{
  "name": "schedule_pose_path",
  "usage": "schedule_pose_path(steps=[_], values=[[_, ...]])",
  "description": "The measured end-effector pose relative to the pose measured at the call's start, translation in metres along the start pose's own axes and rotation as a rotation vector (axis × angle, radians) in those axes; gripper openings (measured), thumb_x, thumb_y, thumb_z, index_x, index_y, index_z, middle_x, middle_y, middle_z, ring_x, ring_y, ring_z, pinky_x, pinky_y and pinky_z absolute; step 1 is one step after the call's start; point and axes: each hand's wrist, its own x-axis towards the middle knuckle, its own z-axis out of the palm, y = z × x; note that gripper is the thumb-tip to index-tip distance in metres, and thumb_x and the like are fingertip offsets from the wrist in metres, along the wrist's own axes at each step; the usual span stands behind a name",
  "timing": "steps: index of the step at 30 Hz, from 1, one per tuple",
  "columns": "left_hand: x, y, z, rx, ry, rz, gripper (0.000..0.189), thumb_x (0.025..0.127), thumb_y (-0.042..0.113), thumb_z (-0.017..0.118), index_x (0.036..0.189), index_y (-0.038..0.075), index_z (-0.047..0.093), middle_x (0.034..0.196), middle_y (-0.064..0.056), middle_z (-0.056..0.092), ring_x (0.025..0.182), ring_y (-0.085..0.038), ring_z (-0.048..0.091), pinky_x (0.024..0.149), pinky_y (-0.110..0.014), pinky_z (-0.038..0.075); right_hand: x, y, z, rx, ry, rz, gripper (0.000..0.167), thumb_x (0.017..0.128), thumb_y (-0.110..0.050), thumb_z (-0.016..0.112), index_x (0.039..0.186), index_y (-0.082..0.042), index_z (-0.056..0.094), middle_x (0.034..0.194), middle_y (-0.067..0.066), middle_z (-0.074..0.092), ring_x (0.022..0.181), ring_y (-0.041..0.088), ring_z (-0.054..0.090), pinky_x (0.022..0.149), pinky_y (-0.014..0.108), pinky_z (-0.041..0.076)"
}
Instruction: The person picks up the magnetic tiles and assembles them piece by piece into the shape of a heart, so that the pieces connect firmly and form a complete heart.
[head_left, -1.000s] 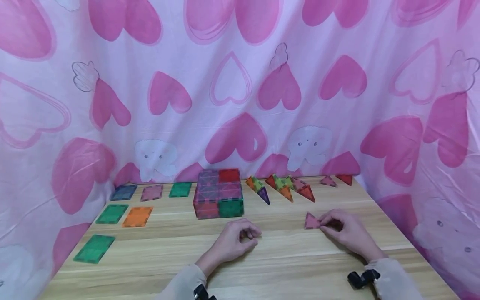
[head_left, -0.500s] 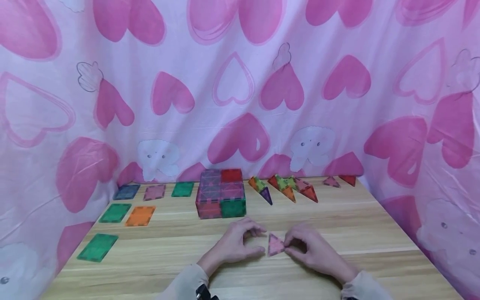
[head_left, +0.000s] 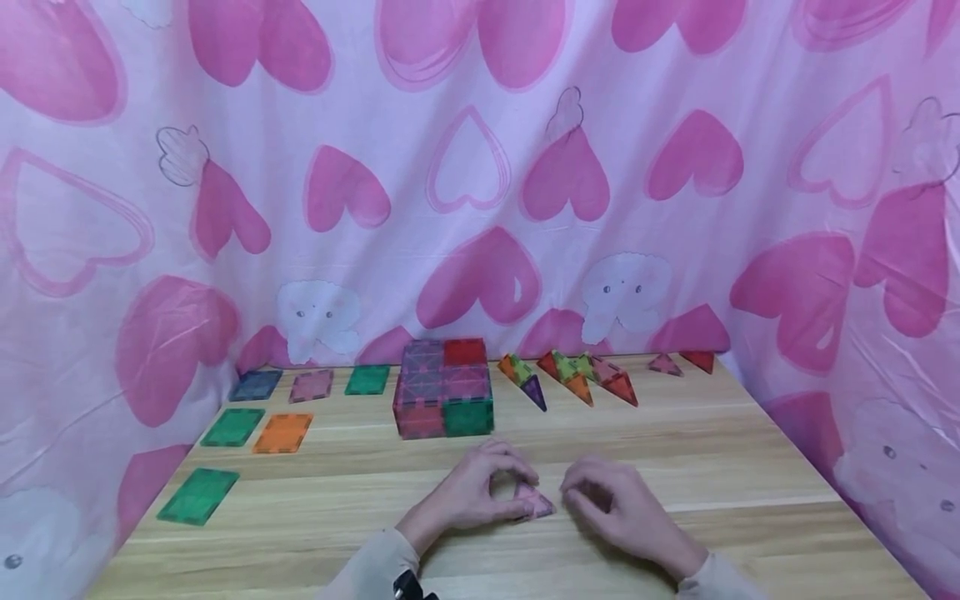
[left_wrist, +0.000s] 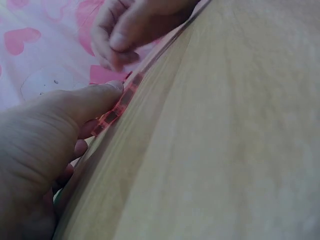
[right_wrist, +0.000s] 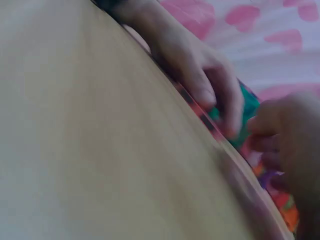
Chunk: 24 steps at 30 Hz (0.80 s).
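My left hand (head_left: 476, 490) pinches a small pink triangular magnetic tile (head_left: 538, 505) between thumb and fingers, low over the table in front of me. Seen edge-on in the left wrist view, the same tile (left_wrist: 120, 104) shows its dark magnets along the rim under my thumb. Just right of it, my right hand (head_left: 621, 510) is apart from the tile, fingers loosely bent with nothing between them. Behind both hands stands a box (head_left: 444, 387) built of square magnetic tiles, with purple, red, pink and green faces.
Flat square tiles lie at the left, among them a green tile (head_left: 198, 497), an orange tile (head_left: 283, 433) and a blue tile (head_left: 257, 385). Joined triangle tiles (head_left: 576, 382), a pink triangle (head_left: 665, 364) and a red triangle (head_left: 697, 361) lie back right. A heart-print curtain (head_left: 480, 167) surrounds the table.
My right hand has brought the pink triangle tile leftward from the right side to my left hand and let go of it. My left hand has taken hold of the tile.
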Motion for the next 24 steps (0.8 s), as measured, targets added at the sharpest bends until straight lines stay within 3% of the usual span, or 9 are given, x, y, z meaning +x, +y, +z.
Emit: schedule_pose_path(steps=[6,11,16,19,21,24], values=[[0.003,0.001,0.0,-0.057,0.009,-0.041,0.028,0.093,0.039,0.093,0.117,0.027,0.084,0.117,0.017,0.073,0.116,-0.004,0.061,0.105,-0.032,0.051,-0.003,0.029,-0.04,-0.154,0.346,0.019,0.03,0.089,0.017,0.074,0.102,-0.01,0.076,0.102,0.0,0.076,0.092,0.008,0.067,0.087,0.016,0.054],[0.002,0.0,0.0,-0.128,0.077,-0.099,0.032,0.087,0.031,0.099,0.113,0.03,0.08,0.111,0.013,0.066,0.101,-0.006,0.061,0.086,-0.026,0.055,-0.009,0.058,-0.072,-0.271,0.523,0.114,0.026,0.092,0.016,0.07,0.098,-0.008,0.077,0.097,0.002,0.074,0.091,0.003,0.059,0.083,0.016,0.045],[0.0,-0.001,0.0,-0.158,0.155,-0.086,0.044,0.088,0.02,0.098,0.127,0.023,0.077,0.117,0.0,0.065,0.089,-0.008,0.064,0.076,-0.025,0.057,-0.013,0.087,-0.093,-0.343,0.556,0.283,0.018,0.095,0.005,0.072,0.111,-0.003,0.077,0.102,0.009,0.073,0.092,0.008,0.056,0.081,0.018,0.041],[-0.001,0.0,0.001,-0.174,0.161,-0.084,0.053,0.089,0.019,0.098,0.136,0.019,0.074,0.124,-0.004,0.067,0.09,-0.007,0.067,0.077,-0.025,0.057,-0.013,0.103,-0.104,-0.366,0.522,0.402,0.027,0.099,-0.005,0.074,0.126,-0.002,0.075,0.116,0.014,0.073,0.098,0.018,0.059,0.083,0.021,0.044],[-0.001,0.0,0.001,-0.184,0.158,-0.086,0.059,0.088,0.019,0.098,0.14,0.018,0.072,0.124,-0.002,0.07,0.091,-0.007,0.068,0.077,-0.025,0.057,-0.011,0.113,-0.112,-0.368,0.488,0.474,0.038,0.101,-0.013,0.075,0.139,-0.004,0.071,0.129,0.018,0.071,0.105,0.028,0.064,0.089,0.03,0.048],[-0.001,0.001,0.001,-0.208,0.154,-0.075,0.062,0.086,0.015,0.099,0.141,0.018,0.071,0.118,0.004,0.074,0.09,-0.007,0.07,0.078,-0.026,0.06,-0.007,0.127,-0.122,-0.322,0.419,0.566,0.059,0.104,-0.022,0.076,0.159,-0.01,0.059,0.153,0.022,0.06,0.127,0.043,0.066,0.103,0.053,0.054]])
